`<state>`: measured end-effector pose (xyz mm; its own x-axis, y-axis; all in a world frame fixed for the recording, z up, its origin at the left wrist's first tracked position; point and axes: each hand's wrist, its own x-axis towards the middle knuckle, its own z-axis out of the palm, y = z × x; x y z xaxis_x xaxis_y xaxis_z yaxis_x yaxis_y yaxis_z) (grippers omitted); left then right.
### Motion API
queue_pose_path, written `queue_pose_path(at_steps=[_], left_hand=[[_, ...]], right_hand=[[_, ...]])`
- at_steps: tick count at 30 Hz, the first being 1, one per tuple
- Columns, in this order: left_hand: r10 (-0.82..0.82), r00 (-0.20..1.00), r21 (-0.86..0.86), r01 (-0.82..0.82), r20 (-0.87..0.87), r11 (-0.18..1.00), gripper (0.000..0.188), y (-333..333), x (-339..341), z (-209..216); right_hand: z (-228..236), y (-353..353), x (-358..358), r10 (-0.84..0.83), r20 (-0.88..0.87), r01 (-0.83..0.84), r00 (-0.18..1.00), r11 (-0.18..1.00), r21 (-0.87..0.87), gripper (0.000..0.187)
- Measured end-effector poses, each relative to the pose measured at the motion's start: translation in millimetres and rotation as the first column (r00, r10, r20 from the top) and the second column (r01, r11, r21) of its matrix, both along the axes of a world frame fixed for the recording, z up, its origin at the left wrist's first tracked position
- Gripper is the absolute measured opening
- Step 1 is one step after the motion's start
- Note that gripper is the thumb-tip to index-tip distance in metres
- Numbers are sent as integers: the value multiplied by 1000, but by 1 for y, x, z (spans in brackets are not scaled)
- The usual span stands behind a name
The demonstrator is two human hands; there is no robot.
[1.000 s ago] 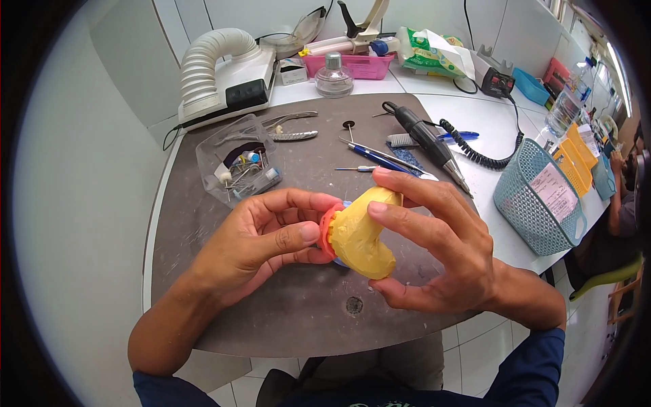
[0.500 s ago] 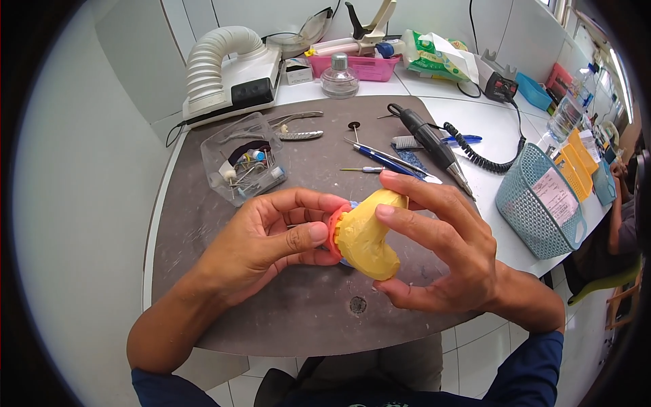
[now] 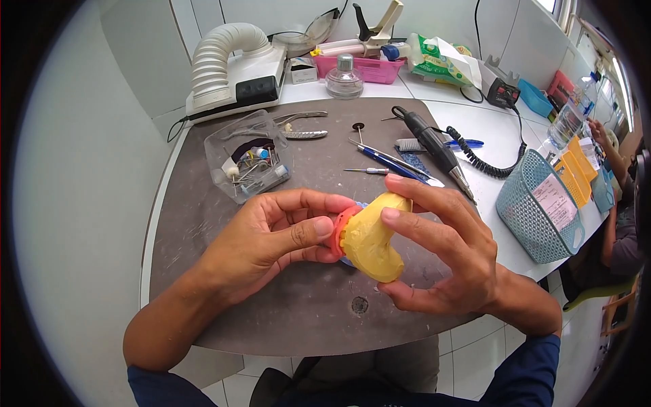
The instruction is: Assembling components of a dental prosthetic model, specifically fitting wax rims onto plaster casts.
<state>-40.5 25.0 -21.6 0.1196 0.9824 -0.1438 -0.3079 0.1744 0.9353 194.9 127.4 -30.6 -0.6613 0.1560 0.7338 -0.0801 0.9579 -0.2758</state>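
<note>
Brown worktop point(image 3: 285, 332): we find it brightly, evenly lit, with only soft shadows.
Tube light point(image 3: 622, 88): a glaring white streak at upper right.
Bright pane point(image 3: 548, 5): washed out to white along the top edge.
Yellow model point(image 3: 373, 237): in focus, its surface shape clear to us.
Left wall point(image 3: 88, 203): bowed by fisheye distortion, fading into black at the rim.
Co-worker point(image 3: 620, 251): small, stretched and soft at far right; we cannot be sure of fine detail there.
</note>
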Motion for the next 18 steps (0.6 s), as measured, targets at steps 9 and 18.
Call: queue_pose_path(at_steps=[9, 18], left_hand=[[-15, 1000, -20, 16, 20, 1000, 44, 0, 0, 0], [-13, 1000, -31, 14, 22, 999, 43, 0, 1, 0]], right_hand=[[0, 5, 2, -11, 22, 9, 1000, 997, 81, 74], [-1, 6, 2, 9, 26, -11, 1000, 996, 91, 74]])
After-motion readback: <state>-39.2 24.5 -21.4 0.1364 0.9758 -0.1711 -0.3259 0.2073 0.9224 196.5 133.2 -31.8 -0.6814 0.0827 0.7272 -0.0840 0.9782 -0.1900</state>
